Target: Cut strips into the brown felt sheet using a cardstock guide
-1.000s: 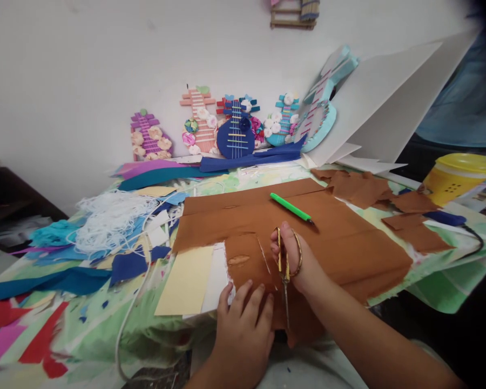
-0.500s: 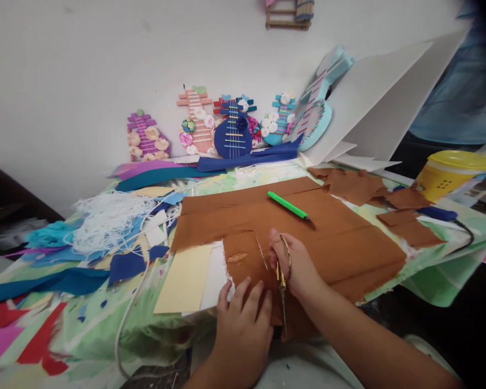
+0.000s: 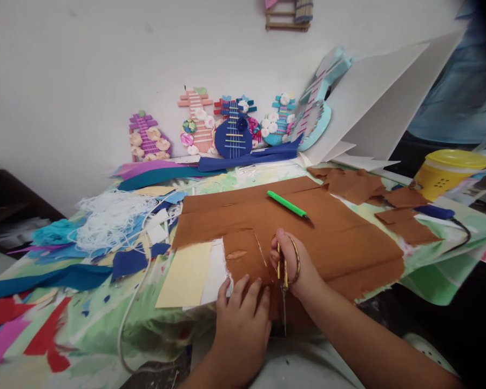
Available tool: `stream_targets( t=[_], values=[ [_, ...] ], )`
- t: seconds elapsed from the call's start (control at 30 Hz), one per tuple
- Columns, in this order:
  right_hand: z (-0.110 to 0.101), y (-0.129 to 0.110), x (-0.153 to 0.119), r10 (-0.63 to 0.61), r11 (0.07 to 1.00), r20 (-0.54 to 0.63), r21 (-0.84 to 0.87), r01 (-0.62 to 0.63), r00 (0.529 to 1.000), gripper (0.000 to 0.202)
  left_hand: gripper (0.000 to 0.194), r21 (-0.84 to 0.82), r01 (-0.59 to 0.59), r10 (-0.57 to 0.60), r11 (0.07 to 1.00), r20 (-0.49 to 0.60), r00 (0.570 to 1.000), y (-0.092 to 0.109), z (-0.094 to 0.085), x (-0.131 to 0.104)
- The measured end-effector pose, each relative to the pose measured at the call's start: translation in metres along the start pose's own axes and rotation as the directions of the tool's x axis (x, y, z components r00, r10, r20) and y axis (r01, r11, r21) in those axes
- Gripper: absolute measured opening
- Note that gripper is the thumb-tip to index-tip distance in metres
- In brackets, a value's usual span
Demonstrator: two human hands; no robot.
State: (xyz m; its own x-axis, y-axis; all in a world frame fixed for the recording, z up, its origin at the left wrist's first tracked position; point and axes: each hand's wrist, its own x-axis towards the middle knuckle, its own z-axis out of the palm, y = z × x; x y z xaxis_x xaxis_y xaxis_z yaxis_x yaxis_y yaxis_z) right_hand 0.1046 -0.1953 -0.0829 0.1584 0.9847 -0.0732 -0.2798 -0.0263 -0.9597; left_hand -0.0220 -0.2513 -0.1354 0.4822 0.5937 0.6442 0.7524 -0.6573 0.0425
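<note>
My right hand (image 3: 299, 262) grips a pair of gold-handled scissors (image 3: 284, 294), their blades pointing down toward the table's near edge. They are at a large sheet of brown crepe paper (image 3: 340, 237), where a slit runs up from near the handles. Fingers spread, my left hand (image 3: 243, 319) lies flat on the paper's near part, left of the blades. A green marker (image 3: 288, 205) rests on the sheet beyond my right hand. Beside my left fingertips, a cream card (image 3: 184, 275) and a white piece (image 3: 214, 270) lie at the brown paper's cut-out corner.
White string (image 3: 111, 219) is heaped at left among coloured paper scraps. Brown scraps (image 3: 356, 186), a blue-handled tool (image 3: 435, 212) with a cord and a yellow container (image 3: 449, 173) are at right. Decorated lutes (image 3: 233, 132) lean against the wall. A white cable (image 3: 133, 302) hangs over the near edge.
The scissors' handles have spread slightly apart, and my right hand has shifted a little to the right. My left hand stays on the paper, almost unmoved.
</note>
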Motion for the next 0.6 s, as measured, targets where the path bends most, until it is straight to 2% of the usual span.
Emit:
stream_targets(
  t=[0.23, 0.6],
  values=[
    [-0.007, 0.01, -0.004, -0.118, 0.989, 0.074, -0.087, 0.124, 0.99, 0.039, 0.026, -0.014, 0.054, -0.053, 0.998, 0.045, 0.998, 0.001, -0.003, 0.003],
    [-0.012, -0.003, -0.002, -0.183, 0.969, 0.014, 0.171, 0.178, 0.983, 0.035, 0.028, -0.029, 0.071, -0.068, 0.997, 0.078, 0.995, 0.002, -0.006, 0.003]
  ],
)
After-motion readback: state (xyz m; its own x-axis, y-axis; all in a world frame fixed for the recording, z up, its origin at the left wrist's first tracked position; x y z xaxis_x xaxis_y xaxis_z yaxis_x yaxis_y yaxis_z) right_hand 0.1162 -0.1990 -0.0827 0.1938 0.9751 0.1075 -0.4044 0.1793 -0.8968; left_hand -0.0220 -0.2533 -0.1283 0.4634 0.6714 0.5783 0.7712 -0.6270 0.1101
